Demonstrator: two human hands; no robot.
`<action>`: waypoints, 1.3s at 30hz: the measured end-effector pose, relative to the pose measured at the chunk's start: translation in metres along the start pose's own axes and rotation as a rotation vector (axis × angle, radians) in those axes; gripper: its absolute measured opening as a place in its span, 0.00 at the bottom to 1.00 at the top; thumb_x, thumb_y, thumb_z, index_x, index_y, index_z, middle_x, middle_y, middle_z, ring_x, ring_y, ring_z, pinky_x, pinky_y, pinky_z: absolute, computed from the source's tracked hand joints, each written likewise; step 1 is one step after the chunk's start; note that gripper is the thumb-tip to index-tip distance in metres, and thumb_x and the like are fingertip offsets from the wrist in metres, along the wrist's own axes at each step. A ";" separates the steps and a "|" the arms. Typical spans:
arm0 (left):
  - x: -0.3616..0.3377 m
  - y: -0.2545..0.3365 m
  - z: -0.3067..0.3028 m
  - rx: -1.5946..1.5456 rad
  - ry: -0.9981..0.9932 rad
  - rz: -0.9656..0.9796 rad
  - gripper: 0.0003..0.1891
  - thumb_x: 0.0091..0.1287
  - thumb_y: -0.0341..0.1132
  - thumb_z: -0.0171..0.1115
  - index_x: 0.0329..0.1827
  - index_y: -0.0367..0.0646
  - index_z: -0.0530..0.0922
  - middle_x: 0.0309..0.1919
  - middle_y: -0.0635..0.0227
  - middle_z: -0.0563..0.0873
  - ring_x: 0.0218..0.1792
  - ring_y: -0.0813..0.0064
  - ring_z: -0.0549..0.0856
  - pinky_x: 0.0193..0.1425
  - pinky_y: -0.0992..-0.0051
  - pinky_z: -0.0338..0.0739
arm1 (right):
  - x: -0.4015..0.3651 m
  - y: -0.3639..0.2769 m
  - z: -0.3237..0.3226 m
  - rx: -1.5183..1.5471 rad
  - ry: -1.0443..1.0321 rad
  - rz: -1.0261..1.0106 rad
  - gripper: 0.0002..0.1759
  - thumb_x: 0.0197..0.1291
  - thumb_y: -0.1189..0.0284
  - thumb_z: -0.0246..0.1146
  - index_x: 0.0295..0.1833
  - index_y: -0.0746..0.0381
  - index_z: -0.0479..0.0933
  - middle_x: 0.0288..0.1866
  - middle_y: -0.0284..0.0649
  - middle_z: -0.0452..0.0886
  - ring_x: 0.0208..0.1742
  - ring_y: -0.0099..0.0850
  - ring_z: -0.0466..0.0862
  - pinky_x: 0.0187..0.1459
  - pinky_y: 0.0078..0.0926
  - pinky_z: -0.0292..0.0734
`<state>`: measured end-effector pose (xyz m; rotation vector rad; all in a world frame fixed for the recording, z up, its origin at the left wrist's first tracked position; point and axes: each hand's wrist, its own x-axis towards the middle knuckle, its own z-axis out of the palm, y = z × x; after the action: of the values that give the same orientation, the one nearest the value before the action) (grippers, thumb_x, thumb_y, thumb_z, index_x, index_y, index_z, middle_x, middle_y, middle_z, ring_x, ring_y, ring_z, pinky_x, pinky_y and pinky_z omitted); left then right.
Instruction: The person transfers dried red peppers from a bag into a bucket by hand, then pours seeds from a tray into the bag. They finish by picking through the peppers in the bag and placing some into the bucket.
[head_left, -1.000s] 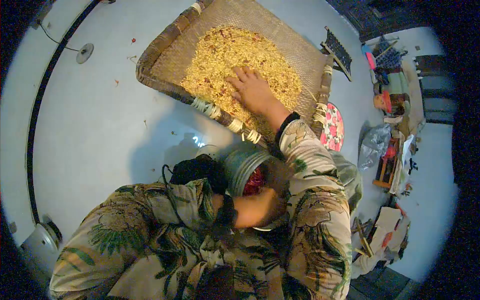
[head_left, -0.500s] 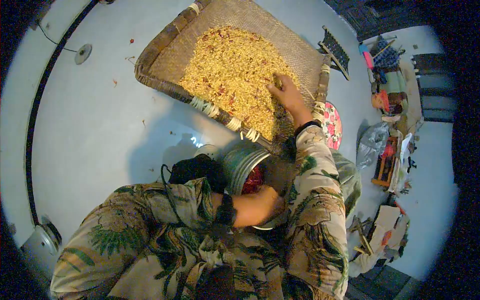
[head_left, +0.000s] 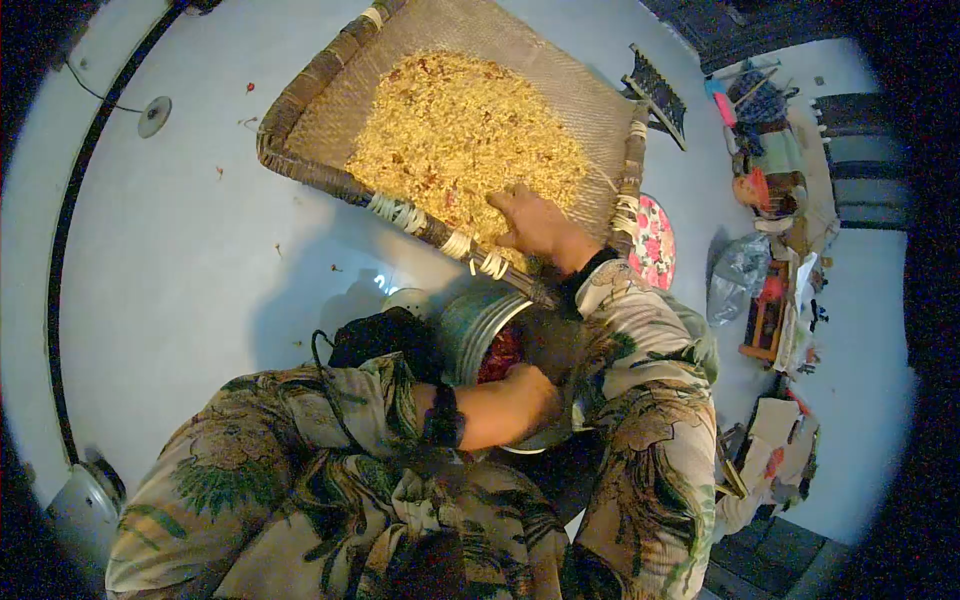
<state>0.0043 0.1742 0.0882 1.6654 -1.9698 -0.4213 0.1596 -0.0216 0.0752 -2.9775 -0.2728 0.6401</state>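
A shallow woven tray with a dark bound rim holds a heap of yellow seeds mixed with reddish bits. My right hand is at the near side of the heap, thumb and fingers apart, fingertips touching the seeds. Below the tray stands a greenish ribbed bucket with dried red chillies inside. Over its mouth is my left hand, curled against the chillies; its fingertips are hidden, and what they hold cannot be seen. A dark blurred shape covers part of the bucket's opening.
A pink flowered round stool top lies right of the tray, with a small dark woven stool beyond. Clutter, including a clear plastic bag, lines the right wall. A metal pot stands lower left. Small scraps dot the floor.
My right hand has moved left and nearer to me across the heap, toward the tray's near rim. The left hand stays at the bucket, looking more curled. The view has shifted slightly.
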 end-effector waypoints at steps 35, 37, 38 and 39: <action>0.022 -0.008 -0.013 0.238 -0.204 0.030 0.10 0.54 0.36 0.58 0.33 0.44 0.85 0.28 0.60 0.87 0.30 0.58 0.87 0.32 0.58 0.79 | -0.100 0.005 -0.034 2.075 0.934 0.341 0.08 0.65 0.63 0.58 0.43 0.54 0.71 0.31 0.30 0.76 0.25 0.21 0.74 0.19 0.15 0.65; 0.022 -0.005 -0.024 0.208 -0.251 -0.046 0.10 0.55 0.36 0.58 0.35 0.45 0.85 0.30 0.60 0.87 0.32 0.58 0.87 0.34 0.58 0.79 | -0.101 0.006 -0.029 2.041 0.952 0.387 0.09 0.64 0.61 0.59 0.43 0.53 0.73 0.30 0.30 0.77 0.23 0.22 0.75 0.17 0.17 0.65; 0.023 -0.002 -0.029 0.193 -0.275 -0.083 0.11 0.55 0.36 0.58 0.35 0.46 0.86 0.32 0.60 0.88 0.34 0.58 0.87 0.35 0.58 0.79 | -0.107 0.005 -0.023 2.028 0.950 0.349 0.09 0.64 0.61 0.59 0.44 0.53 0.73 0.31 0.30 0.77 0.24 0.23 0.76 0.17 0.18 0.66; 0.024 -0.001 -0.029 0.202 -0.295 -0.098 0.11 0.56 0.36 0.57 0.35 0.46 0.86 0.32 0.60 0.88 0.34 0.58 0.87 0.35 0.58 0.79 | -0.109 0.008 -0.019 2.053 0.932 0.342 0.10 0.63 0.63 0.59 0.46 0.54 0.73 0.32 0.31 0.77 0.25 0.23 0.76 0.19 0.18 0.66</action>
<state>0.0192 0.1530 0.1158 1.9238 -2.2102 -0.5472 0.0710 -0.0515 0.1355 -0.9834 0.6008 -0.4160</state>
